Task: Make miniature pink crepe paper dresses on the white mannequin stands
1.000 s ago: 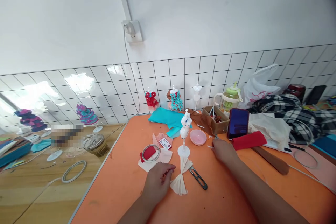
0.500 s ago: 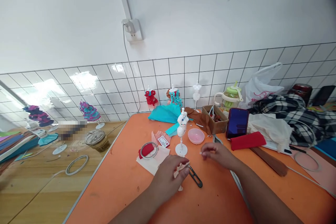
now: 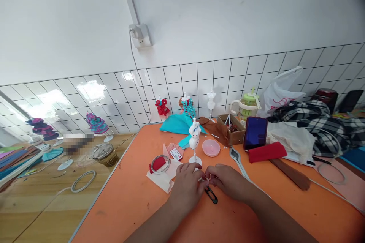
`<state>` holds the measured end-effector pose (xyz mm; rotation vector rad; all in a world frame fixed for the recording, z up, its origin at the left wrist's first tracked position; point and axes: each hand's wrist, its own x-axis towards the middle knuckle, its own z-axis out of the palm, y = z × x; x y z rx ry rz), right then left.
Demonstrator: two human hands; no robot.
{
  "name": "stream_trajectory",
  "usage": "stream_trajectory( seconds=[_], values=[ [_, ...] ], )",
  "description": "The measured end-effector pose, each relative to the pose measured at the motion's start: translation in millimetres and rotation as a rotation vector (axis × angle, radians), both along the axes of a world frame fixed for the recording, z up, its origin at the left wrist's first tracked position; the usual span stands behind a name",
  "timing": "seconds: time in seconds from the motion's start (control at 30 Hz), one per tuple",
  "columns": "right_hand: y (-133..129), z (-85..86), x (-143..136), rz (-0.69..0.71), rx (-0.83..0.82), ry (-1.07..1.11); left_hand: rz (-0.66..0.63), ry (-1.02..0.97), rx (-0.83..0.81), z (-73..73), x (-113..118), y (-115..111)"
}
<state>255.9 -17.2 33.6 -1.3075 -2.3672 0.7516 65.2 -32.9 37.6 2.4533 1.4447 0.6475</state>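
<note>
My left hand (image 3: 186,186) and my right hand (image 3: 229,182) meet over the orange table, fingertips pinched together. A small pale fabric piece (image 3: 208,179) shows as a sliver between them; most of it is hidden by the fingers. Just below the fingertips lies a pair of black thread snips (image 3: 211,196), its upper end covered. Behind my hands stands a small white mannequin (image 3: 194,140) on a round base. A pink bowl (image 3: 211,154) sits to its right. Left of my left hand, a metal ring (image 3: 153,168) lies over red and cream fabric (image 3: 159,179).
Dressed mini mannequins (image 3: 188,107) and turquoise cloth (image 3: 176,124) line the back. Toward the right are a cardboard box (image 3: 237,138), a phone (image 3: 256,133), a red fabric roll (image 3: 268,152) and a white cable (image 3: 239,165). A lidded jar (image 3: 105,153) stands on the wooden table.
My right hand has moved left and down to meet my left hand at the fabric piece. More of the cable now shows where the right hand was. The view has shifted slightly.
</note>
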Motion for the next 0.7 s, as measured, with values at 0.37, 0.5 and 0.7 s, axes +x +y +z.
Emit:
stream_trajectory(
  seconds=[0.37,0.5,0.7],
  values=[
    [-9.5,4.0,-12.1,0.078,-0.073,0.068,0.035,-0.281,-0.202,-5.5,-5.3,2.3],
    [-10.1,-0.4,-15.5,0.091,-0.085,0.087,0.091,-0.41,-0.227,-8.6,-11.2,5.6],
    [-9.6,-1.6,-13.2,0.066,0.035,-0.019,-0.075,-0.241,-0.163,-8.3,-19.6,-3.6]
  ],
)
